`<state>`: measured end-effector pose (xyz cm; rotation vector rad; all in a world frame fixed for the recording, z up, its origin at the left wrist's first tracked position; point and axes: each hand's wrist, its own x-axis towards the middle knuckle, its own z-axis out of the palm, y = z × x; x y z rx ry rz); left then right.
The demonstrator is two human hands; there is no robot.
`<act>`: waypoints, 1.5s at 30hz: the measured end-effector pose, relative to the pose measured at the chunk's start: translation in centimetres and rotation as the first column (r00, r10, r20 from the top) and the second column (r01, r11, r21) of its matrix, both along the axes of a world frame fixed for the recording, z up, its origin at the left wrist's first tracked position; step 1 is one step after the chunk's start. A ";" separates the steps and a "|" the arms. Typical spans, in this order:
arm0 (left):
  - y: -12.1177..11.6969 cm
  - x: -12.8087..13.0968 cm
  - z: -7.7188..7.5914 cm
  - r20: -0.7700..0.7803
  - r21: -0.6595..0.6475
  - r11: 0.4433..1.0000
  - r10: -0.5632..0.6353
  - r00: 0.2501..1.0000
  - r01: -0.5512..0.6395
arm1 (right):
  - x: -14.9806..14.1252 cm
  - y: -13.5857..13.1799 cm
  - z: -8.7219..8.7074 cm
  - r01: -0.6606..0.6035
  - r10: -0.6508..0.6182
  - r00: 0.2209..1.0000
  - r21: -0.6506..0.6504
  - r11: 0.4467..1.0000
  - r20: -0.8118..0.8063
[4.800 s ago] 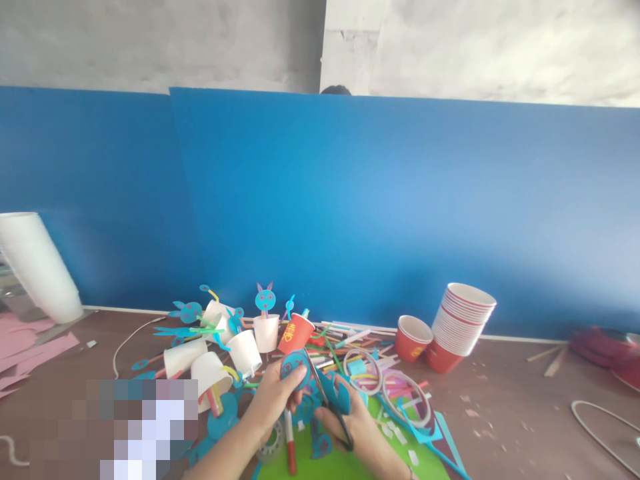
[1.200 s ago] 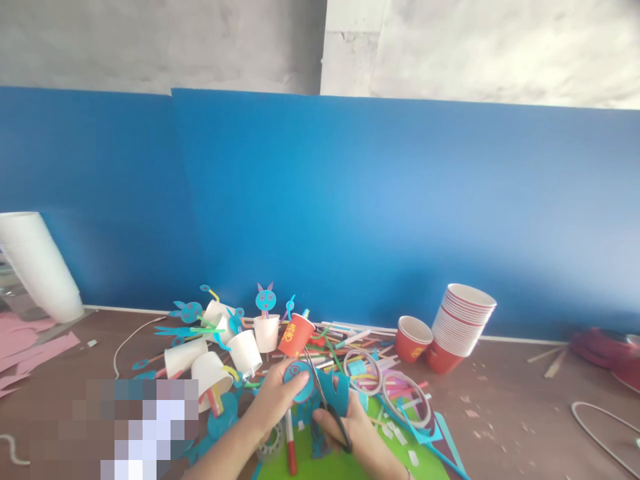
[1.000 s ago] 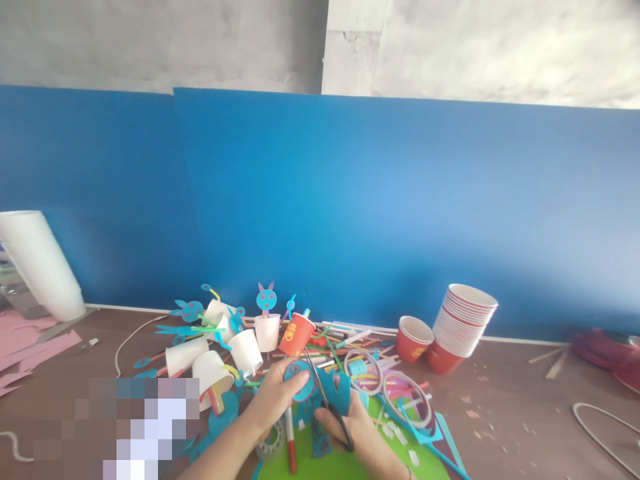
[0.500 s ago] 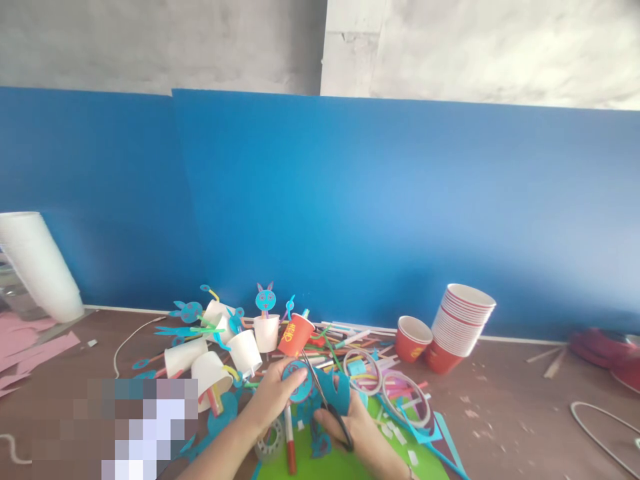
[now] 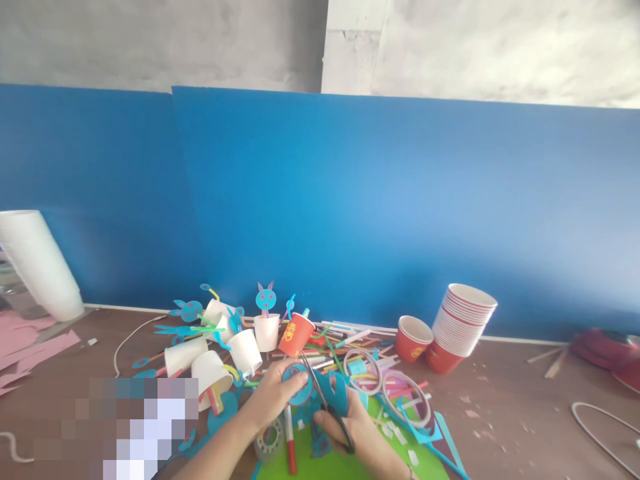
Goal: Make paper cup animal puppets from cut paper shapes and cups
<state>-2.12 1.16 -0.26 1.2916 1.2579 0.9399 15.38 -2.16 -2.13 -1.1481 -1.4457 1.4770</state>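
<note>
Pinched in my left hand [image 5: 274, 393] is a round blue paper cutout [image 5: 299, 385] with purple marker lines on it. My right hand [image 5: 353, 427] grips a pair of black-handled scissors [image 5: 319, 387], their blades pointing up beside the cutout's right edge. A strip of blue paper [image 5: 336, 392] curls between the scissors and my right fingers. Below the hands lie a red-and-white marker [image 5: 291, 443], a clear tape roll [image 5: 269, 438] and blue scraps on a green sheet [image 5: 370, 463].
White paper cups [image 5: 210, 373] with straws and blue animal cutouts crowd the left. Behind my hands are a red cup [image 5: 296, 335] and many straws. Tape rings [image 5: 406, 399] lie right of them, near stacked red cups [image 5: 460, 327]. A blue panel [image 5: 350, 200] stands behind the table.
Almost nothing differs. The hands, cutout and scissors stay in nearly the same place, with the blue strip by the blades shifted very slightly.
</note>
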 end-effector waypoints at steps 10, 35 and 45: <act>0.1 -0.6 0.3 0.000 -0.055 0.997 -0.046 0.999 0.046 | 0.1 0.0 0.1 -0.044 0.044 0.999 -0.049 0.998 -0.020; 0.4 -1.4 0.3 0.050 -0.046 0.982 -0.183 0.982 0.185 | 1.2 -0.2 1.1 -0.103 0.110 0.989 -0.071 0.992 0.101; 0.6 -0.9 1.2 -0.002 0.057 0.963 -0.262 0.965 0.262 | 1.8 1.9 0.1 0.167 -0.165 0.986 0.067 0.984 -0.032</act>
